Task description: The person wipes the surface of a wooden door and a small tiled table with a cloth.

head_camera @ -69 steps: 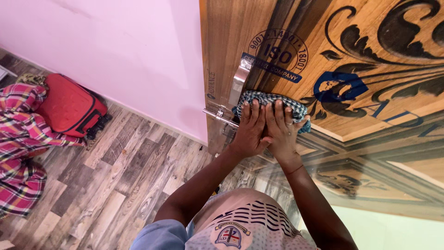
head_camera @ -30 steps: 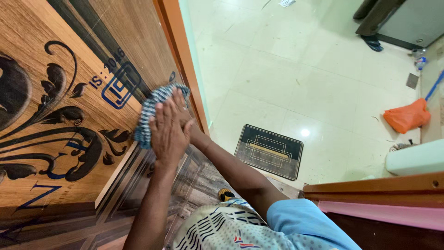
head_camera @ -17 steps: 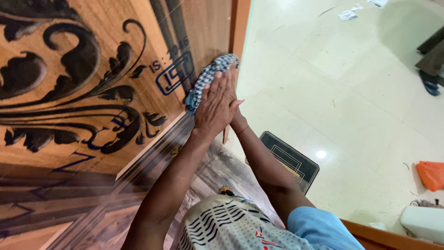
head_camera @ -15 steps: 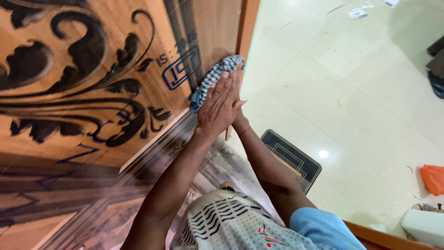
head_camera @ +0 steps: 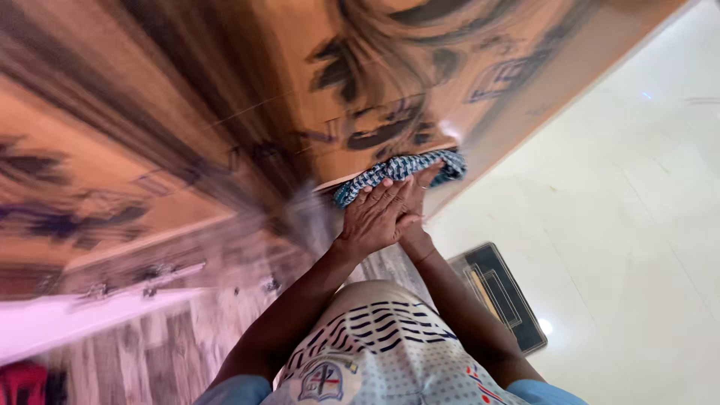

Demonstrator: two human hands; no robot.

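One wooden door [head_camera: 225, 97] fills the upper and left part of the view. Its orange-brown face carries dark scroll ornament, and the whole panel is smeared by camera motion, so the fine detail of the ornament cannot be told. The door's lower edge runs on a slant from the top right corner down toward the left.

Two floor surfaces are visible. One pale glossy tiled floor [head_camera: 630, 225] lies to the right of the door. One grey wood-plank floor [head_camera: 172, 345] lies below the door at the lower left.

One dark rectangular doormat [head_camera: 499, 296] lies on the tiled floor, just beside the person's right forearm.

One red item [head_camera: 19, 382] shows at the bottom left corner; it is cut by the picture edge and too blurred to identify.

One blue-and-white checked cloth [head_camera: 397, 171] is bunched into a long pad. It lies flat against the door face, close to the door's lower edge, directly above the fingertips.

Two hands are in view, both the person's own. The left hand [head_camera: 375, 217] lies uppermost, fingers extended and close together, pressing on the cloth. The right hand [head_camera: 421, 187] sits beneath and beside it, mostly covered, with its fingertips on the same cloth. Neither hand is curled around the cloth: both are flat, palms toward the door, pinning the cloth by pressure only. The two forearms converge from the lower edge of the view toward the cloth.
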